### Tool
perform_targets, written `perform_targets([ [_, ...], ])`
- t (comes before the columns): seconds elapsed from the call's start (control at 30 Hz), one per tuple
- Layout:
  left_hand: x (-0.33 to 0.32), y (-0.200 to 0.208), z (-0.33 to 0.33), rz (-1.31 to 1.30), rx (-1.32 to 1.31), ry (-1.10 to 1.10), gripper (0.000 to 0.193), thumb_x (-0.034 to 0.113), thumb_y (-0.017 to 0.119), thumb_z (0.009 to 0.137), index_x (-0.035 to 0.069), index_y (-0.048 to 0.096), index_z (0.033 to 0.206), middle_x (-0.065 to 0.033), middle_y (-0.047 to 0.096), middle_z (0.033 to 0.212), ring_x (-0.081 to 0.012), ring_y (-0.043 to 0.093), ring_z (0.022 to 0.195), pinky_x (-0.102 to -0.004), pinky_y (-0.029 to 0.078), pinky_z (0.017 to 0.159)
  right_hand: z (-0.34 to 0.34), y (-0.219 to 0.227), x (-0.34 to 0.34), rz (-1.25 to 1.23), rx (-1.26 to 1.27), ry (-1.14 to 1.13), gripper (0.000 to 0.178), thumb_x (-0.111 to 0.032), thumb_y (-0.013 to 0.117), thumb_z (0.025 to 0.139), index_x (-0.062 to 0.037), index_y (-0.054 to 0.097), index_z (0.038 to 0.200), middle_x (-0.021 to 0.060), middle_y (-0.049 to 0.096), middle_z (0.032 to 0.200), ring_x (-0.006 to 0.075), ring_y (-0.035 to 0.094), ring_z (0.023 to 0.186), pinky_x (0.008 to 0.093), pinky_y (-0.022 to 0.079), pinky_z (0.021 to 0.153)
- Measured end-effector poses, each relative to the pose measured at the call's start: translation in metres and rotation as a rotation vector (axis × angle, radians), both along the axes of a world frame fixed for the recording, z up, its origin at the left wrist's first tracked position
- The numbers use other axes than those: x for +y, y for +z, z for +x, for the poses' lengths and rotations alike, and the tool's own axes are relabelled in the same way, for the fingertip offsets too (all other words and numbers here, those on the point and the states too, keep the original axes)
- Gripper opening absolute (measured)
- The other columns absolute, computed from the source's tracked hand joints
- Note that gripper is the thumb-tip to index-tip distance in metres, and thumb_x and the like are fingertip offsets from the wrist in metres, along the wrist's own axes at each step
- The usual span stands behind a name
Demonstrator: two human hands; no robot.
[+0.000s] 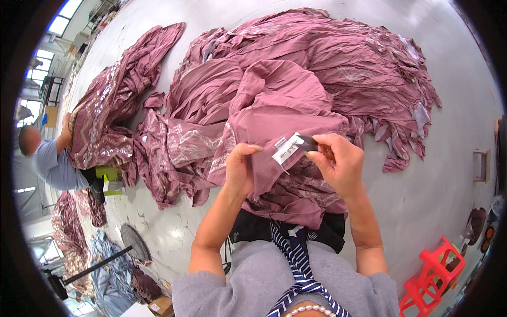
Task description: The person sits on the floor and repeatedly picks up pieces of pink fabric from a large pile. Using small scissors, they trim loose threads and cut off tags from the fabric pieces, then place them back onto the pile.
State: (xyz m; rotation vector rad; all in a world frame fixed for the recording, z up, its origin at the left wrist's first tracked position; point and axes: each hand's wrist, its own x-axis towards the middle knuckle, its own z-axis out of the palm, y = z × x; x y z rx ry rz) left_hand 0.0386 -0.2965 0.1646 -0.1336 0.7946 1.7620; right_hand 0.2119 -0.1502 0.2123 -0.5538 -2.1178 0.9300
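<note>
A mauve-pink garment [269, 122] lies spread before me on the table, part of a large crumpled heap. My left hand [241, 168] is closed on its left edge, thumb on top and the other fingers partly behind the cloth. Over the fabric, a white printed label [287, 150] sits tilted between my hands. At its upper right end, my right hand [339, 162] pinches a small black piece [306, 142] between thumb and fingers. I cannot tell whether that piece is a tag or a small tool.
More mauve-pink garments [317, 42] with pale patterned bands cover the table [412, 195]. At the left, a person [53, 158] handles a sequined piece [103, 100] beside a lime-green container [109, 179]. Blue cloth [112, 272] is heaped lower left; a red plastic stool [433, 274] stands lower right.
</note>
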Motion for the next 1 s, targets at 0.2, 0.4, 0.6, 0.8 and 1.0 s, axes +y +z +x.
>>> perform_targets([
  [0.2,-0.001,0.009,0.007,-0.063,0.154,0.104,0.018,0.009,0.05,0.081,-0.001,0.065,0.082,-0.0117,0.066,0.088,-0.022,0.062,0.085,-0.0358,0.049,0.085,-0.008,0.01,-0.002,0.265,-0.147,0.116,0.029,-0.022,0.074,0.074,-0.0052,0.059,0.092,0.0058,0.059,0.071,0.0233,0.059,0.062,0.0335,0.047,0.054],
  [0.4,0.001,0.017,0.01,-0.088,0.197,0.111,0.017,0.008,0.049,0.082,0.0,0.064,0.082,-0.0106,0.066,0.088,-0.0194,0.06,0.087,-0.034,0.047,0.087,-0.009,0.011,0.0,0.38,-0.181,0.167,0.029,-0.023,0.073,0.074,-0.0049,0.058,0.09,0.0058,0.056,0.072,0.0232,0.058,0.064,0.0342,0.045,0.055],
  [0.6,0.003,0.02,0.01,-0.073,0.181,0.077,0.016,0.008,0.051,0.081,-0.001,0.064,0.083,-0.0107,0.065,0.089,-0.0197,0.059,0.088,-0.0339,0.046,0.088,-0.01,0.012,-0.001,0.475,-0.228,0.171,0.027,-0.025,0.071,0.076,-0.0054,0.057,0.089,0.005,0.055,0.072,0.0219,0.056,0.064,0.0337,0.043,0.055],
  [0.8,0.0,0.015,0.007,-0.063,0.148,0.062,0.017,0.01,0.053,0.081,-0.001,0.065,0.085,-0.0104,0.066,0.091,-0.0204,0.06,0.088,-0.0342,0.047,0.086,-0.009,0.013,0.001,0.391,-0.196,0.142,0.029,-0.024,0.073,0.074,-0.0054,0.059,0.091,0.0054,0.058,0.073,0.0218,0.058,0.063,0.0334,0.045,0.055],
  [1.0,0.006,0.021,0.001,-0.093,0.022,0.03,0.019,0.012,0.051,0.084,0.001,0.065,0.089,-0.0102,0.067,0.091,-0.0213,0.063,0.086,-0.0345,0.05,0.083,-0.001,0.005,0.002,0.315,-0.117,0.156,0.033,-0.026,0.075,0.072,-0.0059,0.06,0.093,0.0054,0.061,0.073,0.0226,0.059,0.062,0.0336,0.047,0.054],
])
